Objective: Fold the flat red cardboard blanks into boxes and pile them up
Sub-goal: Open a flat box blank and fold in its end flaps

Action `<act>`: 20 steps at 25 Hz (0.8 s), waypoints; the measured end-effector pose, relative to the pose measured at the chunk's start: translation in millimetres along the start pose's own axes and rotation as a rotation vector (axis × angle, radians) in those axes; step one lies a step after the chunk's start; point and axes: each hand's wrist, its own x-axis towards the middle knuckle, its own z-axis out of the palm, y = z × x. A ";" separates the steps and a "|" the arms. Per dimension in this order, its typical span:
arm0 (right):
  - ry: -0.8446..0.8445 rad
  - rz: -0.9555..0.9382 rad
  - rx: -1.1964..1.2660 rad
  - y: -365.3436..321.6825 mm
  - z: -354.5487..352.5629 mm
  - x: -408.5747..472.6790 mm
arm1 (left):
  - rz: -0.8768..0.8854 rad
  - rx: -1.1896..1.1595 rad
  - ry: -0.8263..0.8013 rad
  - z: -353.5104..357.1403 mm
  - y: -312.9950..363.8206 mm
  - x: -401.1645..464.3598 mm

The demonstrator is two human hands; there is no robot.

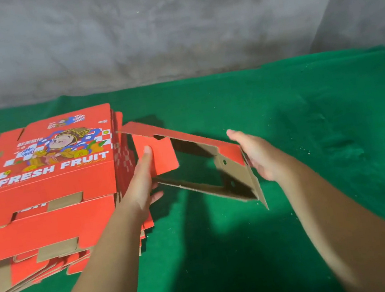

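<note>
Head view shows, at centre frame, the left hand gripping a flap and the flat right hand bracing the far side of a half-opened box, squaring it beside the blanks stacked left on the green worktop.

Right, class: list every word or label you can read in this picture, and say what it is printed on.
"FRESH FRUIT": white capitals on the top blank of the stack of flat red blanks.
Chinese characters and small logos above the cartoon figure: too blurred to read.
Script under "FRUIT": unreadable.
Held box: no text visible.
</note>
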 end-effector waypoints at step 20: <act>-0.037 0.118 -0.173 -21.8 -31.3 -0.8 | 0.218 0.466 0.137 0.1 10.1 -9.8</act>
